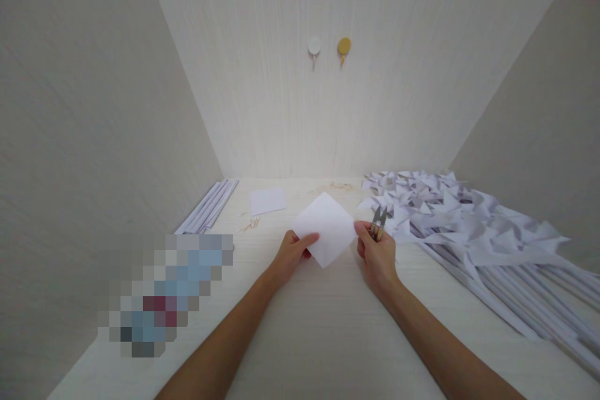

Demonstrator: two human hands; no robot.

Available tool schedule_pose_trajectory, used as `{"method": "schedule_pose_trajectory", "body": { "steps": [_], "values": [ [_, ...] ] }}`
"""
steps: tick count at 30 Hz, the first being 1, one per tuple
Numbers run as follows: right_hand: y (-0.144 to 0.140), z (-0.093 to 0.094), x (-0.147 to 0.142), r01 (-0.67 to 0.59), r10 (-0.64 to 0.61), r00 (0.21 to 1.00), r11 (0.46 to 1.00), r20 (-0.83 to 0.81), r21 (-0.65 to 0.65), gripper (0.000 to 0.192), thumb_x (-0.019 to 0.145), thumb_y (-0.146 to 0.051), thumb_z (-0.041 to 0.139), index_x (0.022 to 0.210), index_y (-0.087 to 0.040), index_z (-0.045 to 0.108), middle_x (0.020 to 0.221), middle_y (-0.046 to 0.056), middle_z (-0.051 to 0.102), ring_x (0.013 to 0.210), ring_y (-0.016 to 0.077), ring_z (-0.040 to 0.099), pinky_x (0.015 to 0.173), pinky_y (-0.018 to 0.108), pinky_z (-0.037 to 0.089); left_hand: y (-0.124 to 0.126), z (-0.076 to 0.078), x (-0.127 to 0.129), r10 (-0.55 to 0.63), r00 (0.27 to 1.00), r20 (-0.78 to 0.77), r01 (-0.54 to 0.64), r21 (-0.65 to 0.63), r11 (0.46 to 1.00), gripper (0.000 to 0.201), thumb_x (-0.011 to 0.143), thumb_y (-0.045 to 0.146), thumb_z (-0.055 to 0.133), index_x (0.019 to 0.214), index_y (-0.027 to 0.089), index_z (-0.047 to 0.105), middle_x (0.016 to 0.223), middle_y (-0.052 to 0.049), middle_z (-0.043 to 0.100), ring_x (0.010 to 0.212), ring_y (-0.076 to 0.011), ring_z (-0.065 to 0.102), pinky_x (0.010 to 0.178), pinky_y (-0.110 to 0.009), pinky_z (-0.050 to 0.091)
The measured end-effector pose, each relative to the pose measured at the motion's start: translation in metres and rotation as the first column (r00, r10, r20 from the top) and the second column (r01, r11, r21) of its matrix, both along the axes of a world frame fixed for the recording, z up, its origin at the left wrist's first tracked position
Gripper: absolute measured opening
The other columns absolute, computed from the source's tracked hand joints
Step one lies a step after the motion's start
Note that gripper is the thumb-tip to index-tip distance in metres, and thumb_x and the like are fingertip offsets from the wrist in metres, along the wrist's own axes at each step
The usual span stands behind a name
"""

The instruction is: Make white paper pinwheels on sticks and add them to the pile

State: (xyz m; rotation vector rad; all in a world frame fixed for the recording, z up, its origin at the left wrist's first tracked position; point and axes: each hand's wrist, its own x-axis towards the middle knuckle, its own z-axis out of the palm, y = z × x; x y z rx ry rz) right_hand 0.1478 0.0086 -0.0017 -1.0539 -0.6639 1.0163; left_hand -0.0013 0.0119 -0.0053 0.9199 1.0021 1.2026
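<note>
A square sheet of white paper [327, 225] is held up like a diamond in front of me, one corner toward me. My left hand [294, 254] pinches its lower left side, thumb on top and fingers underneath. My right hand [376, 254] has thumb and finger at the paper's right corner. The same hand also holds small scissors [379, 220], blades pointing away from me and slightly apart. Their handles are mostly hidden in the palm.
White paper pinwheels [422, 200] on paper sticks [520, 287] are heaped at right. Rolled paper sticks [209, 206] and a flat paper stack [267, 200] lie at left, near small wooden bits [253, 223]. Two hooks, white [314, 46] and yellow [344, 45], are on the back wall.
</note>
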Motion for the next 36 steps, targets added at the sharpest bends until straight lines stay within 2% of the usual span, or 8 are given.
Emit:
{"method": "schedule_pose_trajectory", "body": {
  "steps": [4, 7, 11, 17, 21, 24, 30, 36],
  "values": [
    [0.003, -0.003, 0.006, 0.042, -0.043, 0.997, 0.999, 0.060, 0.019, 0.036, 0.053, -0.045, 0.072, 0.066, -0.014, 0.058, 0.035, -0.010, 0.036, 0.032, 0.0029, 0.023, 0.034, 0.020, 0.012, 0.002, 0.001, -0.004, -0.059, 0.992, -0.116, 0.060, -0.002, 0.998, 0.028, 0.066, 0.025, 0.066, 0.044, 0.011, 0.056, 0.037, -0.001, 0.052, 0.031, -0.0049, 0.041, 0.034, -0.016, 0.027],
    [0.001, 0.000, 0.007, 0.039, -0.040, 0.996, 0.999, 0.073, 0.019, 0.041, 0.058, -0.053, 0.066, 0.068, -0.014, 0.058, 0.040, -0.008, 0.042, 0.032, 0.0028, 0.022, 0.034, 0.021, 0.010, 0.004, 0.007, -0.005, -0.022, 0.996, -0.090, 0.023, 0.001, 1.000, 0.033, 0.072, 0.026, 0.062, 0.043, 0.010, 0.055, 0.036, -0.003, 0.053, 0.030, -0.0058, 0.044, 0.033, -0.016, 0.030],
    [-0.006, 0.005, 0.001, -0.124, 0.125, 0.992, 0.992, -0.007, 0.005, 0.047, 0.061, -0.062, 0.056, 0.068, -0.016, 0.057, 0.040, -0.009, 0.037, 0.031, 0.0027, 0.019, 0.034, 0.021, 0.008, 0.013, 0.022, -0.001, 0.155, 0.986, 0.061, -0.150, -0.081, 0.985, 0.025, 0.074, 0.016, 0.060, 0.050, 0.008, 0.055, 0.043, -0.005, 0.058, 0.042, -0.0116, 0.058, 0.042, -0.017, 0.044],
    [-0.013, 0.003, -0.010, -0.332, 0.332, 0.942, 0.943, 0.051, 0.000, 0.042, 0.063, -0.056, 0.058, 0.074, -0.016, 0.060, 0.048, -0.007, 0.038, 0.038, 0.0048, 0.029, 0.037, 0.021, 0.018, 0.027, 0.041, 0.011, 0.233, 0.958, 0.165, -0.228, -0.048, 0.972, 0.012, 0.065, 0.000, 0.064, 0.056, 0.006, 0.058, 0.052, -0.004, 0.062, 0.051, -0.0103, 0.062, 0.060, -0.019, 0.050],
    [-0.015, 0.001, -0.014, -0.414, 0.414, 0.908, 0.910, 0.063, -0.004, 0.042, 0.064, -0.058, 0.057, 0.073, -0.017, 0.054, 0.050, -0.008, 0.038, 0.039, 0.0044, 0.030, 0.037, 0.019, 0.021, 0.029, 0.042, 0.018, 0.285, 0.950, 0.125, -0.276, -0.083, 0.958, 0.016, 0.062, 0.006, 0.068, 0.054, 0.009, 0.054, 0.047, -0.002, 0.059, 0.044, -0.0083, 0.058, 0.046, -0.016, 0.042],
    [-0.017, 0.000, -0.016, -0.487, 0.489, 0.870, 0.872, 0.065, -0.041, 0.040, 0.068, -0.059, 0.052, 0.075, -0.020, 0.047, 0.049, -0.010, 0.040, 0.036, 0.0039, 0.029, 0.033, 0.017, 0.017, 0.028, 0.041, 0.021, 0.316, 0.944, 0.099, -0.300, -0.146, 0.943, 0.020, 0.062, 0.011, 0.069, 0.053, 0.011, 0.051, 0.046, 0.001, 0.056, 0.038, -0.0045, 0.051, 0.037, -0.014, 0.032],
    [-0.018, -0.004, -0.019, -0.520, 0.521, 0.848, 0.853, 0.101, -0.040, 0.041, 0.072, -0.061, 0.047, 0.076, -0.020, 0.045, 0.041, -0.012, 0.035, 0.029, 0.0036, 0.022, 0.028, 0.017, 0.012, 0.027, 0.041, 0.022, 0.244, 0.964, 0.108, -0.234, -0.099, 0.967, 0.018, 0.063, 0.013, 0.068, 0.053, 0.012, 0.053, 0.055, -0.002, 0.062, 0.052, -0.0089, 0.059, 0.052, -0.019, 0.046],
    [-0.021, -0.003, -0.022, -0.509, 0.511, 0.848, 0.859, 0.139, -0.056, 0.042, 0.071, -0.061, 0.047, 0.070, -0.019, 0.046, 0.038, -0.012, 0.030, 0.030, 0.0033, 0.019, 0.029, 0.018, 0.012, 0.025, 0.039, 0.023, 0.238, 0.961, 0.139, -0.230, -0.072, 0.970, 0.020, 0.065, 0.012, 0.066, 0.051, 0.013, 0.051, 0.054, -0.001, 0.060, 0.051, -0.0083, 0.055, 0.064, -0.027, 0.050]
  ]
}}
